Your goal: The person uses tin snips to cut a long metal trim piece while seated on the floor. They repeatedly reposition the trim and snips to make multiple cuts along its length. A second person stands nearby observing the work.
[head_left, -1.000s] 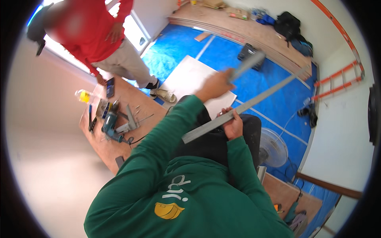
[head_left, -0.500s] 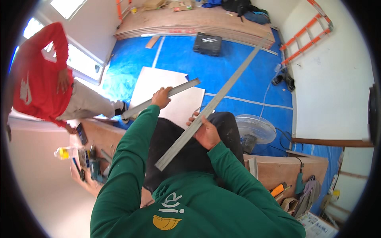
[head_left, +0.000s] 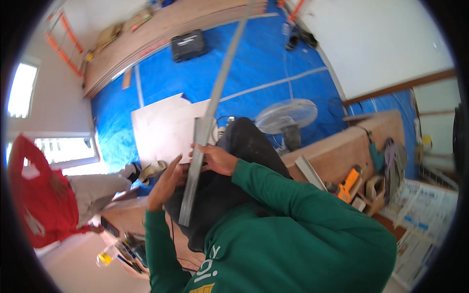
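Hands: both above the lap, right hand and left hand on either side of a long metal strip.
Work so far: strip in hand, clear of the floor; nothing seen fixed to it. Judged mid-handling; what is left cannot be told from this view.
Long metal strip: slants from low end over dark trousers up across view, past pale board and blue sheeting.
Shorter grey piece: edge shows just left of strip, rest hidden; which hand has it, if either, cannot tell.
Right arm: bent, forearm reaching leftward over the thigh.
Left arm: forearm up from lower edge, hand tipped inward.
Right fingers: pinching strip, tips at its left edge.
Left fingers: bunched beside strip, blurred, partly behind it; grip or contact unclear.
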The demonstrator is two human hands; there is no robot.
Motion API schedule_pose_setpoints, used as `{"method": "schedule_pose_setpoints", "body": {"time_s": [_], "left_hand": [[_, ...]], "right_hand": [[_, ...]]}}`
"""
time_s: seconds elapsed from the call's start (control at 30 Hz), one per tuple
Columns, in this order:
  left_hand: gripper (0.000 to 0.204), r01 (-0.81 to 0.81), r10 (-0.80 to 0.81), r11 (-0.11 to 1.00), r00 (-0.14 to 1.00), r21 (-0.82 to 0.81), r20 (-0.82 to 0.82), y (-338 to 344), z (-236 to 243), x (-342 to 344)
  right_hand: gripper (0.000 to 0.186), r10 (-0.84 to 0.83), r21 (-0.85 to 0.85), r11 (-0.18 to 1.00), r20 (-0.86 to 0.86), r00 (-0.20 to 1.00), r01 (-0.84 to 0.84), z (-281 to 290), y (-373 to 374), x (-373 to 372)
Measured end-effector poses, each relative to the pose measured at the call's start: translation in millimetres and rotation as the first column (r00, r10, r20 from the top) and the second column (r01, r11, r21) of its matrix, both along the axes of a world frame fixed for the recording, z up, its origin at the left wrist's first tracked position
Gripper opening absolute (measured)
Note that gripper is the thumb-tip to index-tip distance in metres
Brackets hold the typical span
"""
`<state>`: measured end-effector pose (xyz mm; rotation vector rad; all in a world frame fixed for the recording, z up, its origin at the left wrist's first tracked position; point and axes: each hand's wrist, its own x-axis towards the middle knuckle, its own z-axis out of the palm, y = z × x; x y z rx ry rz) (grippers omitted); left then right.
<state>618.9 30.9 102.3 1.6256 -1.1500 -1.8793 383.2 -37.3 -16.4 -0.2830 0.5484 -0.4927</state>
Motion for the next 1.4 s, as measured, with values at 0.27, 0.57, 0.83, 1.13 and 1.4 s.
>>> {"method": "schedule_pose_setpoints", "body": {"time_s": [0.27,0.57,0.83,1.13,1.4], "left_hand": [[0.081,-0.014,0.056,0.988,0.961,-0.152,0.272,45.0,11.6,-25.8],[0.068,0.094,0.011,0.980,0.859,-0.178,0.512,39.2,3.4,15.5],[0.070,0.244,0.045,0.894,0.785,-0.375,0.617,51.6,-26.2,16.0],[0.069,0.097,0.039,0.960,0.882,-0.261,0.469,33.3,-20.8,39.4],[0.045,-0.203,0.216,0.976,0.913,0.074,-0.345,44.3,-7.1,17.8]], "right_hand": [[0.058,-0.119,-0.560,0.781,-0.568,0.814,-0.276,21.7,-10.3,-47.2],[0.031,-0.338,-0.347,0.832,-0.936,0.099,-0.432,115.7,211.5,-384.0],[0.080,-0.287,-0.066,0.770,-0.924,-0.252,-0.635,65.3,394.4,-318.1],[0.077,-0.101,0.095,0.833,-0.943,-0.318,-0.546,27.2,387.1,-336.3],[0.080,-0.054,-0.125,0.867,-0.986,0.158,-0.483,91.1,340.2,-349.7]]}}
